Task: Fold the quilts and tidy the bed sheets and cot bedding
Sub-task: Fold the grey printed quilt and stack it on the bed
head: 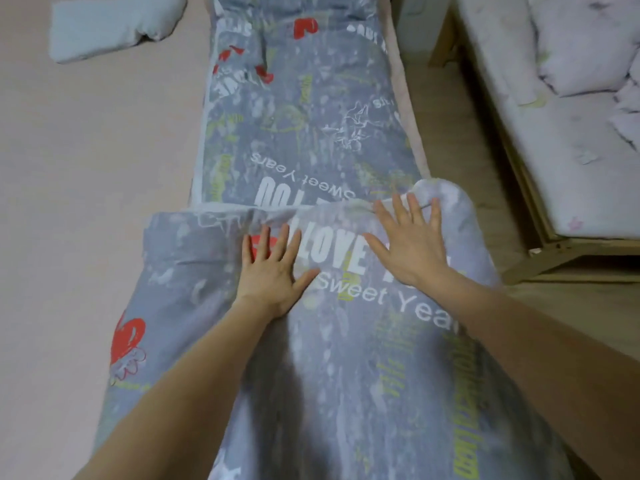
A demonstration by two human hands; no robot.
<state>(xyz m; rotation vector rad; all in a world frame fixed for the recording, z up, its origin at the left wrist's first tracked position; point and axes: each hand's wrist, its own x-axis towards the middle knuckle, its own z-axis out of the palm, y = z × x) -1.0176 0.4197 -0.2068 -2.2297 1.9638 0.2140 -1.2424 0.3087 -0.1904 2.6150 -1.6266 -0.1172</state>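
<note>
A long grey quilt (311, 133) lies stretched out on a pink bed sheet (86, 150). The quilt has white words, red hearts and yellow-green marks printed all over it. It runs from the bottom of the view up to the top, along the right side of the pink sheet. The near part of the quilt is folded over onto the far part, so there are two layers. The folded edge runs across the middle of the view.

Both hands lie flat on the top layer, just below that folded edge. The left hand (273, 268) has its fingers straight and spread apart. It presses down on the cloth by a red heart and the big white letters. The right hand (412, 244) is also flat with its fingers spread wide. Its fingertips touch the folded edge near the right corner. Neither hand grips anything. Both arms are bare and reach in from the bottom of the view.

Up in the far left corner, a small pale blue-grey pillow (114, 26) rests on the pink sheet, well apart from the quilt.

To the right of the quilt there is a strip of wooden floor (457, 140). Past that stands a wooden cot (540, 230) with light, crumpled bedding (571, 81) lying in it.
</note>
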